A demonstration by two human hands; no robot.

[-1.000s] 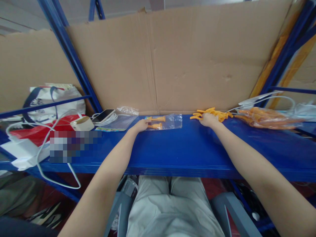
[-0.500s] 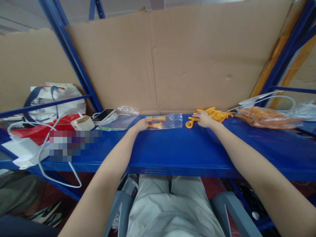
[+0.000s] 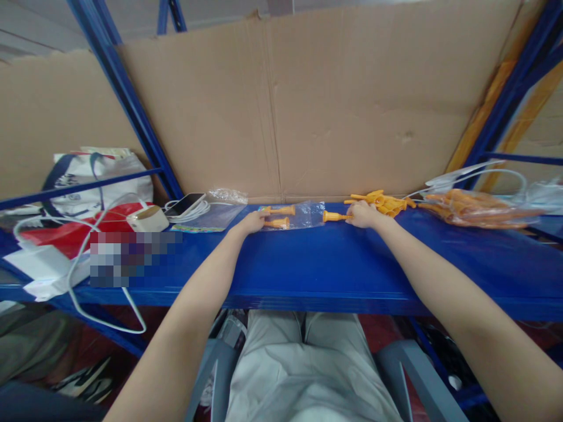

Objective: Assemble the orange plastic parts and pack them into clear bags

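My left hand (image 3: 253, 222) is closed on the left end of a clear plastic bag (image 3: 307, 214) lying on the blue shelf. Two orange horn-shaped plastic pieces (image 3: 281, 210) show at that bag, side by side, close to my fingers. Between the fingers of my right hand (image 3: 361, 214) is the thin stem of another orange horn-shaped piece (image 3: 333, 217). Its flared end points left and is at the bag's right end; whether it touches the bag I cannot tell. Just behind my right hand lies a loose pile of similar orange pieces (image 3: 393, 205).
A filled clear bag of orange pieces (image 3: 479, 210) lies at the right. On the left are flat clear packaging (image 3: 211, 218), a phone (image 3: 187, 204), a coiled white cable, a charger (image 3: 147, 220) and a white tote bag (image 3: 123, 179). Cardboard (image 3: 329, 105) stands behind the blue shelf (image 3: 308, 269).
My right hand has drawn one orange piece out of the pile and turned it so its flared end faces left towards the bag. My left hand and the bag stay put.
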